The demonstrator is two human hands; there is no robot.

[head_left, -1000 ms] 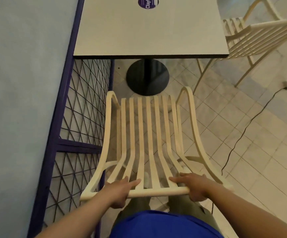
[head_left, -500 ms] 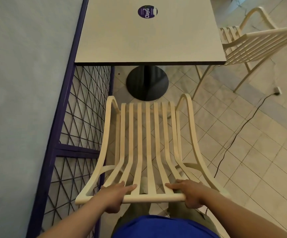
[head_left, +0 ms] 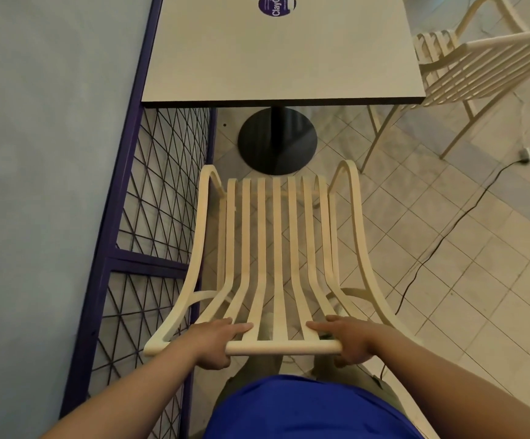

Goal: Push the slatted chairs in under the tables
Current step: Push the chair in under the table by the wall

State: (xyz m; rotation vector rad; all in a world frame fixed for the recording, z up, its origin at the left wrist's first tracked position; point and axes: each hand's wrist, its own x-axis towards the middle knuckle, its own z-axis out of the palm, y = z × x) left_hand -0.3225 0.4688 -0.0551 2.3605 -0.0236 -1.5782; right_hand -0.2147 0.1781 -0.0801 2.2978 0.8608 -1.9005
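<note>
**Nearest the camera.** A blue shirt (head_left: 305,410) fills the lower edge of the view. Both forearms extend forward from it.

**Hands.** The left hand (head_left: 213,340) grips the top rail (head_left: 284,346) of the chair (head_left: 276,248) toward the rail's left end. Fingers lie over the rail; the thumb curls beneath it. The right hand (head_left: 349,340) grips the same rail toward its right end in the same manner. Both hands are closed around the rail.

**Chair.** The cream slatted chair stands upright on the tiled floor (head_left: 479,312), its back toward the person and its seat facing the table (head_left: 273,58). The front edge of the seat lies near the black round base (head_left: 277,142). The seat is short of the table's near edge and not yet under the top. The chair's left side runs just beside a purple-framed mesh panel (head_left: 162,191), which stands against a grey wall (head_left: 42,153).

**Right of the chair.** A black cable (head_left: 447,236) crosses the floor to a small plug (head_left: 526,155).

**Farthest.** The pale square table top carries a purple round sticker (head_left: 276,4). A second slatted chair (head_left: 485,68) stands at the table's right side.
</note>
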